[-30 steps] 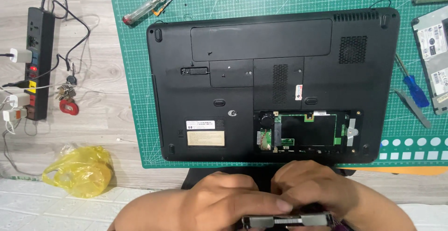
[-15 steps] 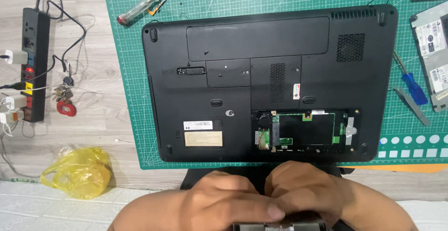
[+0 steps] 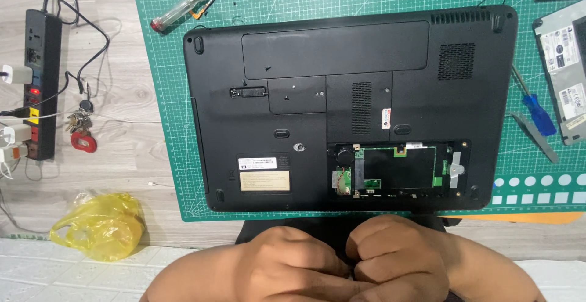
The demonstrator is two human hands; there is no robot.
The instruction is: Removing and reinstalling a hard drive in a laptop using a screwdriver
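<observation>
A black laptop (image 3: 317, 113) lies bottom-up on a green cutting mat (image 3: 165, 94). Its lower right bay (image 3: 397, 171) is uncovered and shows a green circuit board. Just in front of the laptop, at the bottom edge of the view, my left hand (image 3: 287, 265) and my right hand (image 3: 397, 256) press together with the fingers curled in. The flat silvery part they held in the earlier frames is below the frame edge now, so it is hidden.
A clear-handled screwdriver (image 3: 183, 6) lies at the mat's top left. A blue screwdriver (image 3: 537, 107), a grey pry tool (image 3: 534, 136) and a silver drive (image 3: 564, 76) lie to the right. On the wooden surface to the left are a power strip (image 3: 38, 82), keys (image 3: 79, 134) and a yellow bag (image 3: 101, 226).
The view has shifted so the laptop sits lower in frame. The silvery flat part between my hands has slipped out of sight below the frame edge.
</observation>
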